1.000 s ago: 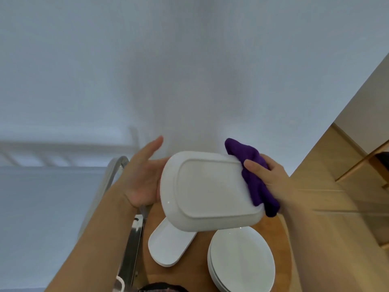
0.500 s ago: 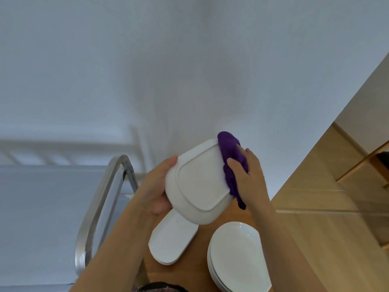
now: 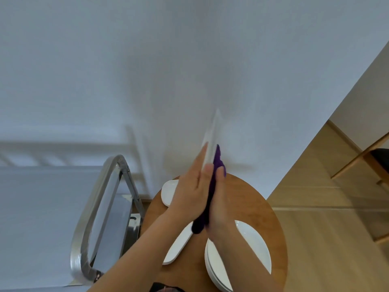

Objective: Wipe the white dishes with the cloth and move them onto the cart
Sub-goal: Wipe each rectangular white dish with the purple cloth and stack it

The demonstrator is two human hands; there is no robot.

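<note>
I hold a white rectangular dish (image 3: 212, 135) on edge above the round wooden table (image 3: 248, 199), so only its thin rim shows. My left hand (image 3: 189, 186) lies flat against its left face. My right hand (image 3: 221, 199) presses a purple cloth (image 3: 207, 207) against its right face. Below my arms, a long white oval dish (image 3: 179, 243) lies on the table, and a stack of round white plates (image 3: 250, 249) sits to its right. The cart's metal handle (image 3: 94, 207) stands left of the table.
A white wall fills the view behind the table. The cart's grey top surface (image 3: 31, 218) spreads out at the left. Wooden floor (image 3: 326, 228) and part of a wooden chair (image 3: 374, 161) lie to the right.
The dish turned from showing its underside to standing on edge. Both hands came together around it, with the cloth now squeezed between my right palm and the dish.
</note>
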